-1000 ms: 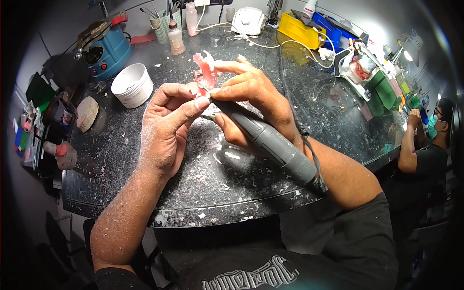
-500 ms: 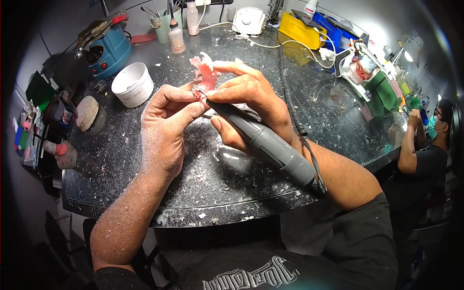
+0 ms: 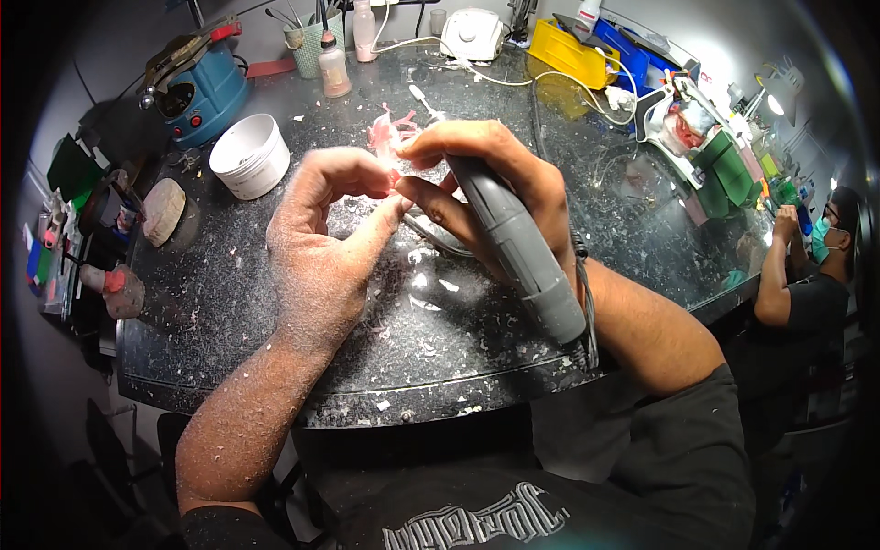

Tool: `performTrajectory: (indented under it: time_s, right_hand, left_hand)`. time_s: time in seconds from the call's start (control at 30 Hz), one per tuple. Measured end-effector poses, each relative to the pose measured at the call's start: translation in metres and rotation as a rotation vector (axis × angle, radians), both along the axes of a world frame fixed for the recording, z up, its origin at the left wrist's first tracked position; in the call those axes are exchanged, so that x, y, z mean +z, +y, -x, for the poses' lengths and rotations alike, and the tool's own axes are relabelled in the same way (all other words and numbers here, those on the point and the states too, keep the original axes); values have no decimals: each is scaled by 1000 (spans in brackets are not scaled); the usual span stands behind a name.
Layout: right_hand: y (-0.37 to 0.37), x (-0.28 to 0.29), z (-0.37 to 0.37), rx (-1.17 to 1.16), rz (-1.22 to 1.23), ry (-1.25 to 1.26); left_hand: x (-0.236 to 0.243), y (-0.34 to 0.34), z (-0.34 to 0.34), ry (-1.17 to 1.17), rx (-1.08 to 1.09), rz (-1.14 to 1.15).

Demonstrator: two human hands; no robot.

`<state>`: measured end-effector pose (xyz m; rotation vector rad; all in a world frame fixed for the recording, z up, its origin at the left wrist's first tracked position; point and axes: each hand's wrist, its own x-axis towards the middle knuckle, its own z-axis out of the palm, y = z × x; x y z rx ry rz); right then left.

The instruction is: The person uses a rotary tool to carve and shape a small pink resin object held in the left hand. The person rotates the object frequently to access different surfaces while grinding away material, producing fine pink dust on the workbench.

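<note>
My left hand (image 3: 325, 243), coated in pale dust, pinches a jagged pink piece (image 3: 385, 137) between thumb and fingers near the middle of the worktop. My right hand (image 3: 541, 197) grips a dark grey rotary handpiece (image 3: 521, 266) along its length; its small white-tipped bit (image 3: 418, 95) points up and away, beyond the fingers. The right thumb and fingertips also meet the pink piece beside the left fingertips. Pale shavings lie on the dark speckled worktop (image 3: 211, 321) beneath both hands. A cord hangs from the handpiece's lower end.
A white tub (image 3: 249, 165), pale stone-like block (image 3: 163, 213) and blue machine (image 3: 192, 96) stand left. Bottles (image 3: 335, 78), a white control box (image 3: 472, 41) and yellow bin (image 3: 568, 55) line the back. A masked co-worker (image 3: 807, 293) sits right, near a lamp (image 3: 777, 96).
The handpiece has swung upright, its bit moving from the pink piece to above and beyond it. My right thumb has moved up onto the piece at my left fingertips.
</note>
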<state>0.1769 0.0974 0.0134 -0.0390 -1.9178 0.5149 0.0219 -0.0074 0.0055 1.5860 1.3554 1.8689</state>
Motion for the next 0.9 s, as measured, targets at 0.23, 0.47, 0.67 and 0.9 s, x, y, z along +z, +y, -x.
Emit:
performTrajectory:
  time_s: [0.23, 0.47, 0.67, 0.9]
  right_hand:
    - [-2, 5, -5, 175, 446, -22]
    - [-1, 7, -5, 258, 615, 1]
    - [-10, 11, -3, 259, 790, 25]
    - [-21, 11, -5, 320, 889, 121]
  left_hand:
    - [4, 3, -4, -225, 36, -9]
    - [0, 3, 19, -700, -482, 320]
    - [-3, 5, 23, -762, -462, 269]
    - [-5, 8, 19, -668, -421, 241]
